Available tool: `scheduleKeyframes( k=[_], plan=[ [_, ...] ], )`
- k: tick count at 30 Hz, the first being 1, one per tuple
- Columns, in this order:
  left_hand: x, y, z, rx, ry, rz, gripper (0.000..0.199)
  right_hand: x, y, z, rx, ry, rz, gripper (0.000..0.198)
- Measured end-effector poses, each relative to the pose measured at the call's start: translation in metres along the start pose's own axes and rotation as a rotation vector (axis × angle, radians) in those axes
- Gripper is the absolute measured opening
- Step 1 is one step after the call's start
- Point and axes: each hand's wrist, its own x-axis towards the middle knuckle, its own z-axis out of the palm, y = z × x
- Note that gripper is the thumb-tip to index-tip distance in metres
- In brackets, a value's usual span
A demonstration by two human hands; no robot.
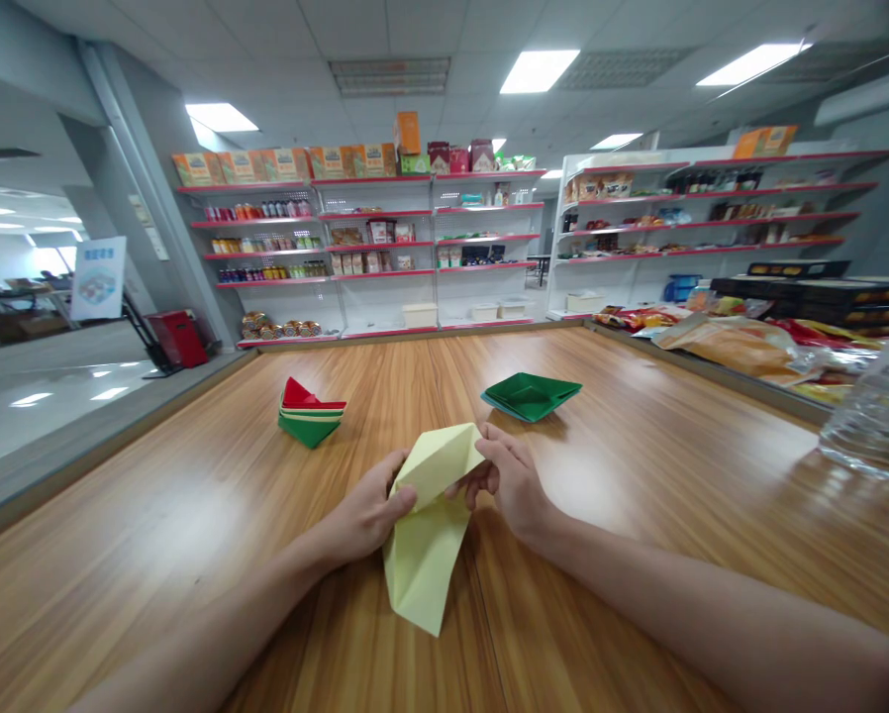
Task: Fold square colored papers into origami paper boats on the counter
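A creased sheet of pale yellow paper (431,564) is held up between my two hands, partly folded over along its upper part. My left hand (374,505) grips its left edge, thumb on the front face and fingers behind. On the other side, my right hand (508,480) pinches the upper right corner between thumb and fingers. Beyond the left hand sits a nested stack of folded paper boats (312,414) in red, pale yellow and green. Past the right hand lies a folded green paper piece (532,398), a blue one showing beneath it.
The wooden table (192,555) has a raised edge. At right are a clear plastic bottle (875,411), packaged goods (741,347) and stacked black boxes (808,295). Shelves of groceries (377,243) stand behind, with a sign board (98,279) at far left.
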Motion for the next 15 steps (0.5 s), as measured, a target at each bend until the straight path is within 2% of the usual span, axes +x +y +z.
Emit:
scheduleKeyframes(
  k=[4,8,10,15],
  plan=[
    [-0.001,0.001,0.005,-0.056,0.018,-0.040,0.059,-0.005,-0.004,0.007,-0.038,-0.137,0.059,0.034],
    [-0.001,0.007,0.007,-0.144,-0.070,-0.002,0.071,-0.011,-0.001,0.014,-0.258,-0.350,0.154,0.035],
    [-0.001,0.009,0.008,-0.176,-0.076,0.008,0.071,-0.012,0.001,0.016,-0.302,-0.355,0.183,0.038],
    [0.000,0.005,0.008,-0.310,-0.046,-0.104,0.051,-0.010,0.001,0.018,-0.287,-0.341,0.205,0.042]
  ],
)
